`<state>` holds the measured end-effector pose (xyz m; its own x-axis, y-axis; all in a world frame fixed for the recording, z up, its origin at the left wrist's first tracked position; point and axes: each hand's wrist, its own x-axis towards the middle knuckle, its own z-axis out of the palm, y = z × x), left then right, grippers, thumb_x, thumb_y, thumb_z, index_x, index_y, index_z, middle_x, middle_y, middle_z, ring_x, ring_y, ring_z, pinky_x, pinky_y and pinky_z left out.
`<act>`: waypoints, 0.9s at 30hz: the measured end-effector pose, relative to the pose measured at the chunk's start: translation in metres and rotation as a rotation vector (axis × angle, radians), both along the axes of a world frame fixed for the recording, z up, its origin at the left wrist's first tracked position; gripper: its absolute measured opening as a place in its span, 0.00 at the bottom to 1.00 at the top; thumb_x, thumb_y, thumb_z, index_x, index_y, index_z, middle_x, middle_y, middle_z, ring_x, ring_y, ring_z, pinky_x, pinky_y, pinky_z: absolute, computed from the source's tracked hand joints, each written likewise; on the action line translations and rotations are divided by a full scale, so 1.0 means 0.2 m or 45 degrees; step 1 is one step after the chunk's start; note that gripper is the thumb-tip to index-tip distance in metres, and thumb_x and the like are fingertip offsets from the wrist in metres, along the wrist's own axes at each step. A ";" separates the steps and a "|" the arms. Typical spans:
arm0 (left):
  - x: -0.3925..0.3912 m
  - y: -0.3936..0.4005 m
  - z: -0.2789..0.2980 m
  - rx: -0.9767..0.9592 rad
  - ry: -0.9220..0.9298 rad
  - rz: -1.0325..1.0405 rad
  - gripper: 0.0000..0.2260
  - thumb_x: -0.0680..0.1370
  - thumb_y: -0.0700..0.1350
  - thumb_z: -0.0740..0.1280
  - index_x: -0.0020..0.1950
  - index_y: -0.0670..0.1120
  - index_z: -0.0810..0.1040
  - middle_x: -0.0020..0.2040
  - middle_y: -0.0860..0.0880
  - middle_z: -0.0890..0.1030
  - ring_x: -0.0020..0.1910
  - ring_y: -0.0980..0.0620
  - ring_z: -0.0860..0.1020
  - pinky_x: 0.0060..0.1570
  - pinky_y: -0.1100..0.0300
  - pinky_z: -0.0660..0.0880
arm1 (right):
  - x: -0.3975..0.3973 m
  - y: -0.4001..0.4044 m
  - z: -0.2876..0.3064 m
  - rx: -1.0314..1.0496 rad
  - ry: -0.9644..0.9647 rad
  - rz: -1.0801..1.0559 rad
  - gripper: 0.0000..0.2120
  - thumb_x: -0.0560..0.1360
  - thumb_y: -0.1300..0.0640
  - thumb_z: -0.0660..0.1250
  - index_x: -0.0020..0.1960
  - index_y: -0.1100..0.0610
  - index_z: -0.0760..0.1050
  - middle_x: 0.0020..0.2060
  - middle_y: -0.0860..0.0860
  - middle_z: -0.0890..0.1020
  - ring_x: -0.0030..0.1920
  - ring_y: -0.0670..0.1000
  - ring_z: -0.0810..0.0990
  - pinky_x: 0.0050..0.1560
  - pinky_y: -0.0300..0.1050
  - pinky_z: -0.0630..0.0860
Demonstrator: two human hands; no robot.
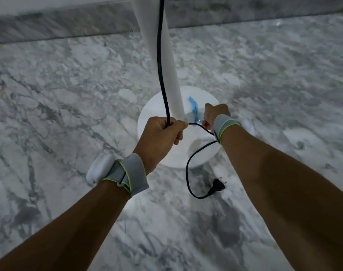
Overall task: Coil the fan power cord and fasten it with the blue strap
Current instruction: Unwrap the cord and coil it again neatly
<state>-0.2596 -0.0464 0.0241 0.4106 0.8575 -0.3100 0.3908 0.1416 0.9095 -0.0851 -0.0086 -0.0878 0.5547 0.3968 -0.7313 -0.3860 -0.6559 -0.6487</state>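
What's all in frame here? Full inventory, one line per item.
black fan power cord: 1, black, runs down along the pole, through both hands, then loops over the base to the floor
black two-pin plug: 1, black, on the floor near the base
blue strap: 1, blue, on the base beside the pole
white fan pole: 1, white, upright at centre
round white fan base: 1, white, on the floor
grey-veined marble floor: 1, grey and white
grey wristbands: 2, grey with yellow-green edging, one per wrist
left hand: grips the cord
right hand: holds the cord by the strap
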 end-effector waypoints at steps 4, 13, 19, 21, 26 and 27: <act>0.01 0.02 -0.06 0.056 -0.053 0.110 0.18 0.76 0.43 0.68 0.26 0.44 0.72 0.26 0.47 0.73 0.26 0.56 0.69 0.32 0.69 0.69 | -0.01 -0.01 -0.10 -0.052 0.061 0.212 0.11 0.76 0.58 0.61 0.40 0.65 0.73 0.30 0.59 0.76 0.22 0.55 0.76 0.21 0.41 0.75; 0.08 -0.09 0.11 -0.182 -0.099 0.345 0.18 0.76 0.45 0.68 0.26 0.46 0.72 0.23 0.53 0.73 0.25 0.56 0.70 0.31 0.64 0.68 | 0.01 -0.22 0.28 0.354 -0.257 0.144 0.20 0.76 0.52 0.61 0.28 0.59 0.75 0.23 0.52 0.79 0.23 0.50 0.77 0.30 0.40 0.76; 0.13 -0.22 0.27 -0.337 -0.103 0.491 0.17 0.76 0.46 0.68 0.27 0.46 0.73 0.21 0.55 0.74 0.23 0.59 0.71 0.27 0.67 0.68 | -0.09 -0.60 0.50 0.221 -0.646 -0.093 0.21 0.81 0.49 0.54 0.42 0.61 0.77 0.45 0.60 0.82 0.49 0.60 0.78 0.50 0.48 0.71; 0.11 -0.25 0.26 -0.287 -0.085 0.514 0.16 0.77 0.45 0.68 0.29 0.45 0.73 0.21 0.56 0.74 0.21 0.61 0.71 0.25 0.70 0.68 | -0.16 -0.76 0.43 0.078 -0.709 -0.387 0.18 0.82 0.51 0.52 0.47 0.64 0.73 0.49 0.63 0.79 0.51 0.62 0.76 0.52 0.53 0.71; 0.07 -0.24 0.17 -0.140 -0.072 0.618 0.16 0.78 0.46 0.67 0.30 0.45 0.73 0.26 0.53 0.75 0.25 0.59 0.71 0.32 0.66 0.68 | -0.41 -1.04 0.11 -0.173 -0.612 -0.140 0.12 0.79 0.53 0.58 0.47 0.63 0.72 0.50 0.62 0.76 0.54 0.64 0.75 0.48 0.50 0.67; 0.05 -0.24 0.14 -0.122 -0.070 0.604 0.16 0.78 0.46 0.67 0.30 0.45 0.73 0.26 0.53 0.75 0.25 0.59 0.71 0.33 0.65 0.69 | -0.46 -1.07 0.05 -0.182 -0.668 0.221 0.12 0.77 0.52 0.62 0.49 0.61 0.72 0.51 0.59 0.75 0.56 0.63 0.74 0.49 0.49 0.67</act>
<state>-0.2487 -0.0950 0.0527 -0.0009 0.9227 -0.3854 0.2144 0.3766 0.9012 -0.1775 -0.2225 -0.0779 0.7935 0.4317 -0.4289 0.0849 -0.7765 -0.6244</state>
